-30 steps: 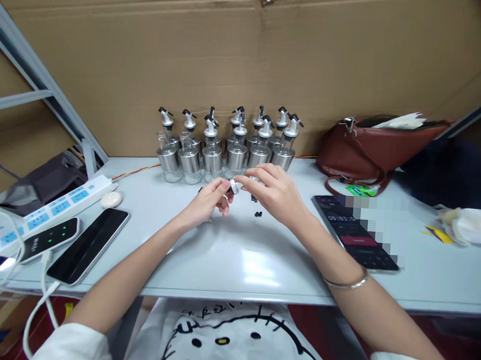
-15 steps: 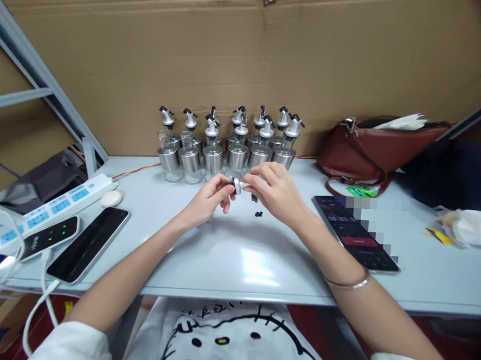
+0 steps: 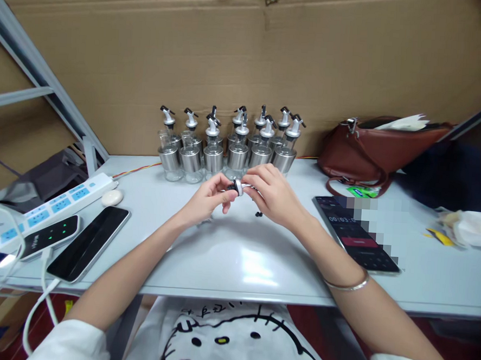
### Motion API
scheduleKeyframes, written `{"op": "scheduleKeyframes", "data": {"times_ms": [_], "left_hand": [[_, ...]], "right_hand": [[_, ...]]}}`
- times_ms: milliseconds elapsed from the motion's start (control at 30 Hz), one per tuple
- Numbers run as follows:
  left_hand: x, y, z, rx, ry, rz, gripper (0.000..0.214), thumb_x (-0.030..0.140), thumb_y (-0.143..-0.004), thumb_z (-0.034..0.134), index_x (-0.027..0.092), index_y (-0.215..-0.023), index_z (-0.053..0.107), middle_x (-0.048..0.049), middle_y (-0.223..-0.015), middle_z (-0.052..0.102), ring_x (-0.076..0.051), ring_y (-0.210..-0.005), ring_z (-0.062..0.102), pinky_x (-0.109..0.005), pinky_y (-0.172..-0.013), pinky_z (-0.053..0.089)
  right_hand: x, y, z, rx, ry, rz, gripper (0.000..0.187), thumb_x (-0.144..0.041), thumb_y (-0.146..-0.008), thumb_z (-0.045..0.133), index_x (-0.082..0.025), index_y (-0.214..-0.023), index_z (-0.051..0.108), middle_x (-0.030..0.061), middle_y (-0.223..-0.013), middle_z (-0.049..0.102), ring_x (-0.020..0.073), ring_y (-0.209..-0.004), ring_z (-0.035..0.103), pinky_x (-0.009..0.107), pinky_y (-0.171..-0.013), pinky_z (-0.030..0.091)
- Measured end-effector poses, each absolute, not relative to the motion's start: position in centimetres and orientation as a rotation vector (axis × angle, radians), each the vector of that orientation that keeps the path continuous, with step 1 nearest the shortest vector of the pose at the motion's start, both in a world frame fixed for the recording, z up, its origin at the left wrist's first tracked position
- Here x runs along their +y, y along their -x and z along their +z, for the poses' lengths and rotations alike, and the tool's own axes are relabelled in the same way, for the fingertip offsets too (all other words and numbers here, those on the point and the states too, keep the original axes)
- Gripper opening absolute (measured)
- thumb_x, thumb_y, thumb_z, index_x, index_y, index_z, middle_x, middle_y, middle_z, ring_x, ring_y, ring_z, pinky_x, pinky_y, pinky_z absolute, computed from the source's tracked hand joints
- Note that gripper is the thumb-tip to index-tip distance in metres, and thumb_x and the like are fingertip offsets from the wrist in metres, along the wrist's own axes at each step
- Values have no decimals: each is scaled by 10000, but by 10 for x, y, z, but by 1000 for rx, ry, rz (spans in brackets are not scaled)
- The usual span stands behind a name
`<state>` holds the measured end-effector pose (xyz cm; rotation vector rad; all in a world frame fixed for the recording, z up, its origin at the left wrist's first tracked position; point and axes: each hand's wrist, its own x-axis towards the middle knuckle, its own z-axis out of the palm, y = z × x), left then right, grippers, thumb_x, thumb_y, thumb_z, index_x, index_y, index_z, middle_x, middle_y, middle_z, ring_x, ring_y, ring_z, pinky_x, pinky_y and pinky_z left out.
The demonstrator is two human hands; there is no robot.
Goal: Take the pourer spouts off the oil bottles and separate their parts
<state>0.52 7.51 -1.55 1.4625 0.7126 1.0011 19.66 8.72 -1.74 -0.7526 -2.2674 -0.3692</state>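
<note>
Between my hands is a pour spout (image 3: 239, 187) with a silver collar and a black stopper end. My left hand (image 3: 206, 199) pinches the black stopper end, fingers closed. My right hand (image 3: 274, 195) grips the narrow silver end, its fingertips partly hiding it. Small black pieces (image 3: 258, 214) lie on the table just below my right hand. Behind my hands stand several glass bottles with steel sleeves (image 3: 237, 157), most topped with silver and black pour spouts. Two front-left bottles (image 3: 190, 160) have open necks.
A brown bag (image 3: 360, 155) sits at the back right, and a phone showing a timer (image 3: 355, 236) lies before it. On the left are a second phone (image 3: 90, 244), a power strip (image 3: 59, 207) and white cables. A cardboard wall (image 3: 248, 55) closes off the back.
The spout has shifted slightly in my fingers, and more of its black stopper end shows. My right hand's fingers have moved a little and now cover a black piece on the table.
</note>
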Motion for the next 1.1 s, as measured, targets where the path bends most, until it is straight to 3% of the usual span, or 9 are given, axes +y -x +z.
{"op": "scheduleKeyframes", "data": {"times_ms": [233, 500, 733, 933, 1100], "left_hand": [[77, -5, -17, 701, -1482, 1025, 387, 452, -708, 714, 162, -757, 462, 51, -649, 547, -52, -509, 489, -221, -550, 404], [73, -9, -27, 761, -1629, 1044, 318, 418, -738, 681, 172, -759, 481, 25, -722, 549, -76, -610, 499, -224, -610, 417], [67, -5, -24, 958, -2065, 1069, 174, 344, -842, 580, 188, -801, 513, 1, -766, 576, -119, -689, 505, -238, -639, 393], [71, -4, -32, 851, -2479, 1084, 149, 291, -901, 477, 192, -839, 569, -57, -857, 617, -170, -788, 534, -295, -748, 417], [74, -3, -34, 801, -2705, 1027, 224, 233, -931, 402, 206, -885, 619, -83, -910, 654, -182, -825, 552, -327, -798, 393]], "right_hand": [[86, -194, -18, -2276, 808, -33, 298, -346, -976, 339, -177, -838, 542, 50, -744, 567, 183, -735, 449, 300, -664, 361], [81, -198, -10, -2217, 967, 435, 372, -449, -944, 378, -179, -738, 529, -6, -655, 524, 126, -625, 475, 238, -606, 338], [79, -196, -9, -2089, 1037, 700, 419, -477, -896, 411, -185, -596, 421, -46, -533, 338, 96, -523, 328, 240, -522, 235], [86, -195, -14, -1881, 1068, 1238, 417, -500, -815, 497, -168, -563, 508, -62, -451, 327, 75, -439, 276, 245, -465, 212], [87, -201, -10, -1702, 1019, 1705, 377, -452, -790, 579, -166, -552, 517, -108, -366, 269, 37, -359, 171, 244, -459, 329]]}}
